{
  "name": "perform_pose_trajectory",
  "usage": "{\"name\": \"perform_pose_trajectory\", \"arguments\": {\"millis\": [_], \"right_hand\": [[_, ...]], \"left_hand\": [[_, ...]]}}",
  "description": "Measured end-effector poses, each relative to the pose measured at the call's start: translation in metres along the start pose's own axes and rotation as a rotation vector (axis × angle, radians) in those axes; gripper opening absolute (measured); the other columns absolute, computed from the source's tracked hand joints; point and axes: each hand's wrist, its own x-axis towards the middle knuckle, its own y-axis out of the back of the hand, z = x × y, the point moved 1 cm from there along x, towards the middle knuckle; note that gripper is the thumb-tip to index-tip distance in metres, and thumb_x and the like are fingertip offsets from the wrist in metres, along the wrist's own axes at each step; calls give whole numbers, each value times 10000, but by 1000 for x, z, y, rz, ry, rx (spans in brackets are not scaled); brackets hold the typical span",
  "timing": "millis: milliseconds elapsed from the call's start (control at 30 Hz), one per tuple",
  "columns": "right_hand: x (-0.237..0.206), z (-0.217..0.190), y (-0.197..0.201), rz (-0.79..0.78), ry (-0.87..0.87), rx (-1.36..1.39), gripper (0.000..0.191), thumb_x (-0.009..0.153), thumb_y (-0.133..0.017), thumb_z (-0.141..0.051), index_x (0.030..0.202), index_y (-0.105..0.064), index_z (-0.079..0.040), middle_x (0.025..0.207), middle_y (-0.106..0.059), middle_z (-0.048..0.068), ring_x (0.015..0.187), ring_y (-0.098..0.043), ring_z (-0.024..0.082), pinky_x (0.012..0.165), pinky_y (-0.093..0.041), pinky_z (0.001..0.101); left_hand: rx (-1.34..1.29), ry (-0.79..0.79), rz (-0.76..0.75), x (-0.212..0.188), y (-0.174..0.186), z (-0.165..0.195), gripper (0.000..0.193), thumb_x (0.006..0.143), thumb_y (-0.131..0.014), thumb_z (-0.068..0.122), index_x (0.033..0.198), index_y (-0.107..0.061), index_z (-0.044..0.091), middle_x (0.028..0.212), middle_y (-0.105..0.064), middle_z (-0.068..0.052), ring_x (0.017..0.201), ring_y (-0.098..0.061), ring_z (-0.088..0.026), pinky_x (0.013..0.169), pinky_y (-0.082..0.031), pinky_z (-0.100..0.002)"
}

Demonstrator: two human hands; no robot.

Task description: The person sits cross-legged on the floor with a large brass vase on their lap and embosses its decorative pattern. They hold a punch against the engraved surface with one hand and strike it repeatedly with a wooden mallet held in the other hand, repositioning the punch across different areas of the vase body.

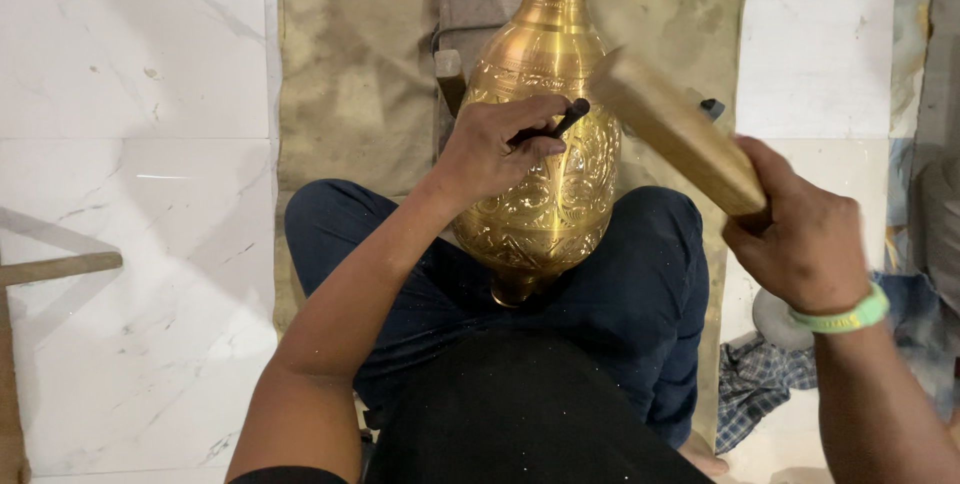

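A brass vase lies neck-away across the seated person's lap, its base wedged between dark-trousered legs so it stays steady. The left hand rests on the vase's belly, fingers closed around a thin dark punch whose tip meets the engraved metal. Just right of the vase the right hand grips a wooden mallet, raised above the punch – a tan cloth lies beneath on the marble floor
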Motion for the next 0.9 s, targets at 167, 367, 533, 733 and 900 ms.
{"name": "perform_pose_trajectory", "arguments": {"millis": [167,367,533,733,900], "right_hand": [[-6,6,-6,24,24,-247,756,751,-797,-64,1463,-573,-183,946,-765,135,817,-743,321,717,-582,431],[-10,16,-13,16,-40,-85,799,758,-791,-95,1504,-532,-216,909,-756,129,792,-753,298,735,-592,402],[-7,18,-21,-39,-82,-80,800,767,-780,-137,1512,-505,-234,892,-739,129,801,-736,330,730,-586,427],[16,21,-31,-30,-8,-128,823,729,-792,-138,1501,-524,-233,909,-739,156,807,-722,373,719,-581,468],[29,18,-7,43,23,359,658,849,-788,-158,1447,-518,-191,878,-699,145,787,-693,310,729,-578,416]], "left_hand": [[8,66,-35,3,-1,1,438,888,-837,201,1280,-684,79,1050,-770,-112,810,-762,-174,731,-613,-293],[-5,47,-67,2,-2,-3,394,919,-823,191,1272,-681,92,1012,-767,-100,790,-751,-164,721,-604,-288],[-30,44,-87,1,-5,-10,401,934,-802,209,1298,-665,109,966,-770,-103,804,-764,-170,728,-607,-294],[1,66,11,-9,-12,-12,531,954,-818,175,1401,-551,71,1019,-764,-138,925,-779,-198,772,-613,-302],[-39,88,42,-11,-15,-16,486,926,-835,134,1342,-593,69,1014,-762,-114,912,-782,-176,791,-629,-283]]}}
